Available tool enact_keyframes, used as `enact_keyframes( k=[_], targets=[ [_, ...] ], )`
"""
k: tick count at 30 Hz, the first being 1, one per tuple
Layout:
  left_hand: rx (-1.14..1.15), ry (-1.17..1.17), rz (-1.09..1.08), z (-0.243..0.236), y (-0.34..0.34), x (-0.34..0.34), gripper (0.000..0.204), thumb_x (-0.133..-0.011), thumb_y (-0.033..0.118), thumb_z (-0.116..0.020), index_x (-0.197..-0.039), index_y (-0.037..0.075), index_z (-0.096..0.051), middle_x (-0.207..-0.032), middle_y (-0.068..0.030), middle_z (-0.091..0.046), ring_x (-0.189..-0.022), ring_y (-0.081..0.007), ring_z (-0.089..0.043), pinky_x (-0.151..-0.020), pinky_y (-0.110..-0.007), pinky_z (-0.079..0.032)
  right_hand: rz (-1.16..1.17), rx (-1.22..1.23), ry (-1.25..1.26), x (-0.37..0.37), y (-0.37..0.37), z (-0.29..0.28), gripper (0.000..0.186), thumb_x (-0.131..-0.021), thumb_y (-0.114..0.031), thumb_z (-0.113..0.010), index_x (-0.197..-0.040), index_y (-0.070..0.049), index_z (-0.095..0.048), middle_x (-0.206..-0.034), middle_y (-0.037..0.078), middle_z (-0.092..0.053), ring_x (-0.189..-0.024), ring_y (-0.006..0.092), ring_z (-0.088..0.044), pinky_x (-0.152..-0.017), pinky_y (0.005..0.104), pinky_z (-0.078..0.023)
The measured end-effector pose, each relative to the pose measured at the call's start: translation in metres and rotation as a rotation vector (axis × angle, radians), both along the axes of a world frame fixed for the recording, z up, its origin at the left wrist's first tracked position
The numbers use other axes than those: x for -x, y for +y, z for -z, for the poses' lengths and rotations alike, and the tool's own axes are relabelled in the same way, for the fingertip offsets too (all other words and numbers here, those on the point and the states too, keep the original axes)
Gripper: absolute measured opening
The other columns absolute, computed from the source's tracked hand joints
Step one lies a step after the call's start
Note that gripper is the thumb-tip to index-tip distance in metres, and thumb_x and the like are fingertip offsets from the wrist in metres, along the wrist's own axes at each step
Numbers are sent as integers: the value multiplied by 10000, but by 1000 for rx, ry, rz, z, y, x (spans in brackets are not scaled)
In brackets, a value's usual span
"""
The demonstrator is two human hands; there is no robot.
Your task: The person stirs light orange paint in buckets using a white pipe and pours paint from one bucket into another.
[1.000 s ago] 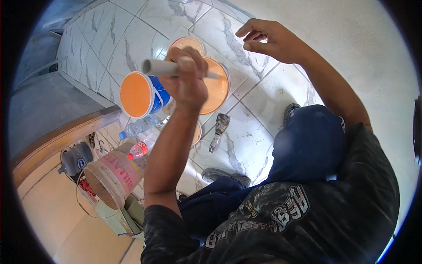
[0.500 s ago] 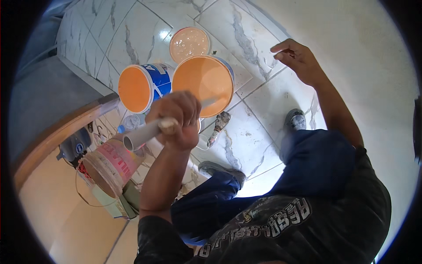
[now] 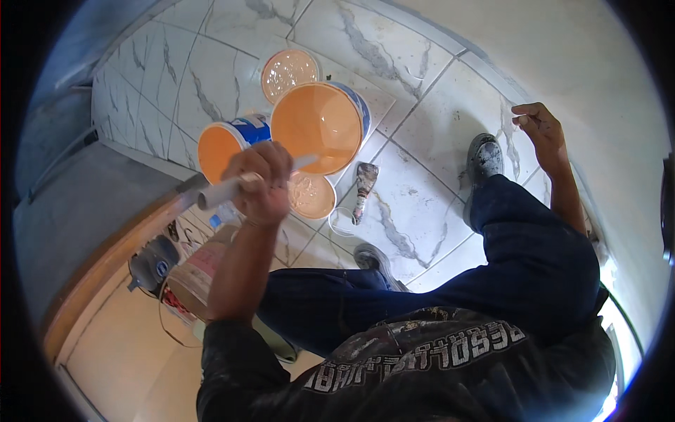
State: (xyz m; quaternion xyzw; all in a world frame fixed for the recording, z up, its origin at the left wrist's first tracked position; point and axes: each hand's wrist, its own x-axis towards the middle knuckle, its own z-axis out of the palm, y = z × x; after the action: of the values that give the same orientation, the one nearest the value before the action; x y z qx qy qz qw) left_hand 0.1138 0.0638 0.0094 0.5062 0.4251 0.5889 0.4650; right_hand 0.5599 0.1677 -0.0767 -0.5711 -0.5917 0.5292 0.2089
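My left hand (image 3: 260, 179) is closed around a pale grey pipe (image 3: 223, 192), its hollow end toward me. The pipe's far end lies over the mouth of a large bucket (image 3: 316, 130) with orange inner walls, partly hiding it; whether it touches the bucket I cannot tell. My right hand (image 3: 541, 133) is raised near the wall at the right, fingers bent and a small gap between thumb and forefinger. Beside the large bucket stand a blue-and-white bucket (image 3: 256, 130), orange inside, and two round lids or shallow tubs with wet peach paste, one behind (image 3: 290, 74) and one in front (image 3: 313, 197).
A paste-caked scraper (image 3: 364, 186) lies on the marbled tile floor (image 3: 422, 176) between my shoes. At the left, a wooden-edged ledge (image 3: 116, 253) runs past a dirty bucket (image 3: 197, 271) and a dark grey tool case (image 3: 153, 264). A pale wall (image 3: 590, 84) rises at the right.
My left hand and the pipe have shifted slightly left. My right hand has moved right and a little lower. The view has shifted, and the front paste tub now shows more fully.
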Motion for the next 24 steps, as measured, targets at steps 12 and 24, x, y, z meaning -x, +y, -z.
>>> enact_keyframes(
  k=[12, 24],
  targets=[
    [-105, 49, -79, -2, 56, 35, 473, -938, 449, -514, -641, 140, -313, -581, 19, -287, -496, -104, -266, -455, -256, -268, -73, 29, -213, 7, -56, 5, 246, -909, -216, -596, -1065, -28, -627, -959, 103, -675, -900, 196, -644, -826, 335, -484],
    [-91, -83, -8, 4, 41, -18, 466, -943, 467, -503, -654, 152, -318, -573, 21, -295, -483, -106, -283, -447, -252, -266, -130, -9, -126, 26, -63, 32, 196, -913, -166, -593, -1033, -13, -623, -927, 84, -666, -846, 140, -605, -772, 293, -469]
  ],
)
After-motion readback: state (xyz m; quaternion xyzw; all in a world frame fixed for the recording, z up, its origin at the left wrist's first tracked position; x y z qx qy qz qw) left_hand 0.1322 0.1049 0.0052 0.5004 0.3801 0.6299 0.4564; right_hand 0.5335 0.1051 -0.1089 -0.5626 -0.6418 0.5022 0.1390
